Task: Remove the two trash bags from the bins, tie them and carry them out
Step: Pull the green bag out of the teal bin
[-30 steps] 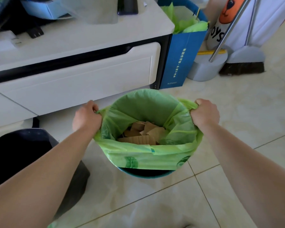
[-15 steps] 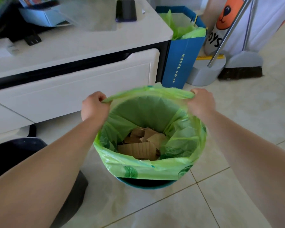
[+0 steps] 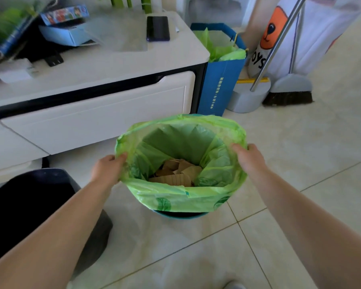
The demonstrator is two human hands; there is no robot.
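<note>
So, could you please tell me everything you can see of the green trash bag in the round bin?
The green trash bag is thin, translucent plastic with darker round prints near its folded hem. It lines a round teal bin, its mouth open and partly lifted off the rim. The left hand pinches its left edge; the right hand touches its right edge. Brown cardboard pieces lie inside.

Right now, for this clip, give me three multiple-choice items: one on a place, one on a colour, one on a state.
1. Where does the phone lie?
A. on the white cabinet
B. on the floor
C. in the bin

2. What colour is the trash bag?
A. black
B. green
C. white

3. How is the bag's mouth?
A. tied shut
B. twisted closed
C. open

Key: 1 A, it rests on the cabinet top; 2 B, green plastic; 3 C, cardboard scraps show inside, the left hand and right hand at the rim.
</note>
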